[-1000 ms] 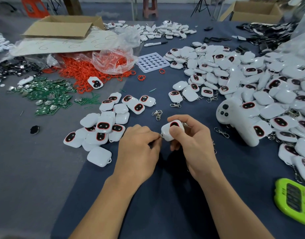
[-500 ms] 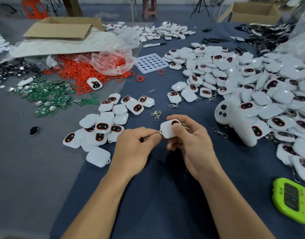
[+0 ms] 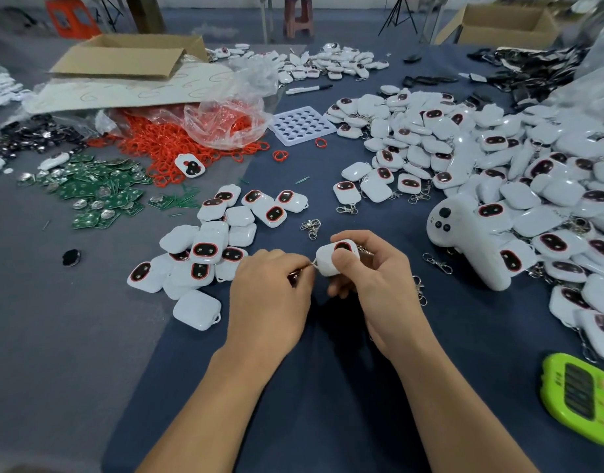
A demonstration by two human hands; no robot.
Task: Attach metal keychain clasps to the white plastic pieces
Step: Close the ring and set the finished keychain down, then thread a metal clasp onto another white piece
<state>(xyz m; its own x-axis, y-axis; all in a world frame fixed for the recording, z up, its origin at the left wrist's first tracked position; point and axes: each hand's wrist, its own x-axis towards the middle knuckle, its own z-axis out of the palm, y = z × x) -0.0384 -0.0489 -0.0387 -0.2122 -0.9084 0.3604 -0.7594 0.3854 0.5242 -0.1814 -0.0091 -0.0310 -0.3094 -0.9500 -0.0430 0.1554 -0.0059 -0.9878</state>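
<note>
My right hand (image 3: pixel 372 288) grips a white plastic piece (image 3: pixel 328 259) with a dark red-rimmed window, thumb on its face, just above the blue cloth. My left hand (image 3: pixel 271 295) pinches a metal keychain clasp (image 3: pixel 307 266) against the piece's left corner loop; most of the clasp is hidden in my fingers. A chain hangs from behind my right hand. A small heap of white pieces (image 3: pixel 205 254) lies left of my hands. Loose clasps (image 3: pixel 311 227) lie just beyond them. A large heap of pieces with clasps (image 3: pixel 498 172) fills the right.
A white handheld controller (image 3: pixel 464 247) lies right of my hands, a green timer (image 3: pixel 580 397) at the lower right edge. Orange rings (image 3: pixel 164 148), green circuit boards (image 3: pixel 99 192), a white hole tray (image 3: pixel 302 126) and a cardboard box (image 3: pixel 123 56) sit at the back left.
Both hands have stayed together at the same spot. My left fingers have shifted slightly at the piece's corner, and the piece has tipped a little.
</note>
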